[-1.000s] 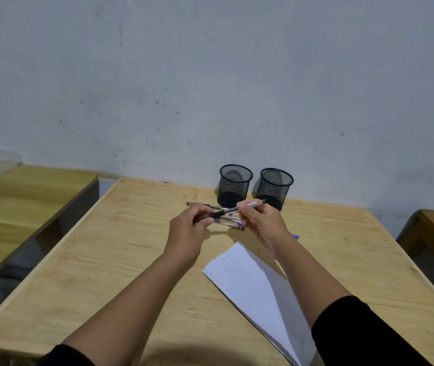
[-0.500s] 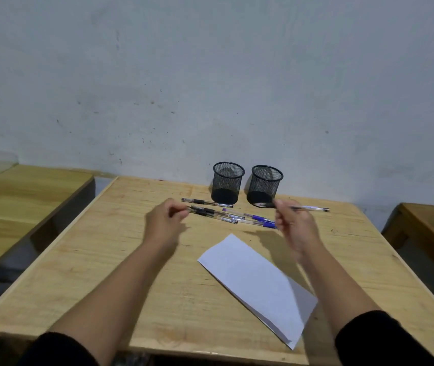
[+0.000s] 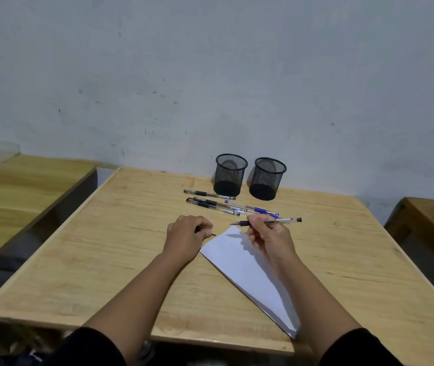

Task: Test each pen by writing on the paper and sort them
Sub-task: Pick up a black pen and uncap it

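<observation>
right hand (image 3: 268, 235): we see it closed around an uncapped black pen (image 3: 276, 221), tip pointing left, held just above the far corner of the paper (image 3: 247, 270); pen lies roughly level.
left hand (image 3: 188, 233): fisted, resting on the surface (image 3: 105, 260) just left of the paper; a small dark piece (image 3: 211, 234) pokes out from under the fingers, we think a pen cap, can't tell for sure.
paper: white sheet, lies diagonally on the surface, far corner between the two hands, near corner at the near edge on the right.
loose pens (image 3: 218, 204): we count several lying flat beyond the hands, near the cups; black-grip ones on the left, one blue-grip pen (image 3: 255, 208) on the right, some overlapping.
mesh cups: left cup (image 3: 230, 175) and right cup (image 3: 267, 179), black, upright, side by side at the far edge by the wall; no pens stick out above the rims.
sleeves: dark, pushed up both forearms.
</observation>
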{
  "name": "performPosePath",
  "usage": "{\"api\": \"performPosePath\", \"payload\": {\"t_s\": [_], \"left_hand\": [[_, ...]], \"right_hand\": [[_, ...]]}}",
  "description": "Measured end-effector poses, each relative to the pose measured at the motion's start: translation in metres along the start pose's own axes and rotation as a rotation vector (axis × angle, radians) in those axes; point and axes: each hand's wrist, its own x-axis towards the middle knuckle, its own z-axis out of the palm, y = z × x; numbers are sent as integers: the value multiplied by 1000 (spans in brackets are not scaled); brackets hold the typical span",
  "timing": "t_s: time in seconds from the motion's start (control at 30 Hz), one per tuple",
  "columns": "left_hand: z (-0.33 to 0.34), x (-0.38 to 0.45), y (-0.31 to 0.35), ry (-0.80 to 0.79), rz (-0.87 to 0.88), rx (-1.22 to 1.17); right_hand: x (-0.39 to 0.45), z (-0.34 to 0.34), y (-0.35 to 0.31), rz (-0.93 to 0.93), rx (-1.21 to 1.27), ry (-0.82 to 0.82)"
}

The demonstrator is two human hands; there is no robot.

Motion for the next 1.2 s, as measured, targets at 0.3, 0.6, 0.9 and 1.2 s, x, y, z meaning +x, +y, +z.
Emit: {"api": "performPosePath", "payload": {"t_s": [0.3, 0.6, 0.9, 1.2], "left_hand": [[-4, -48, -8, -19, 156, -33], [-3, -65, -8, 64, 118, 18], [-3, -64, -8, 93, 66, 40], [-4, -66, -9, 77, 58, 19]], "right_hand": [[-6, -1, 20, 29, -48, -86], [4, 1, 14, 73, -237, -178], [2, 44, 33, -39, -406, -65], [-5, 42, 41, -211, -596, -154]]}}
